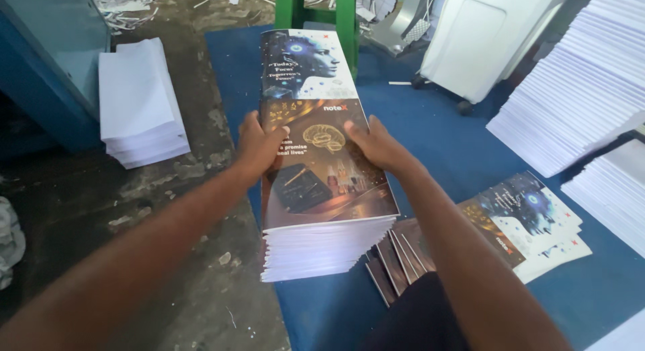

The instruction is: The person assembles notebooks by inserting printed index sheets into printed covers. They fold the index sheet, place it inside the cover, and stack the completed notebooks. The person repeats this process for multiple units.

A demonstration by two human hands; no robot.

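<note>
A tall stack of long printed sheets (316, 190) with dark blue and brown glossy covers rests on a blue mat (443, 143). My left hand (259, 146) grips the stack's left edge around its middle, thumb on the top cover. On the right edge, my right hand (376, 146) presses with its fingers laid over the top sheet. Both forearms reach in from the bottom of the view.
Loose printed covers (524, 223) lie fanned out on the mat to the right. White paper stacks sit at the right (578, 96) and on the concrete floor at left (138, 102). A green stool leg (346, 22) and a white wheeled bin (477, 42) stand behind.
</note>
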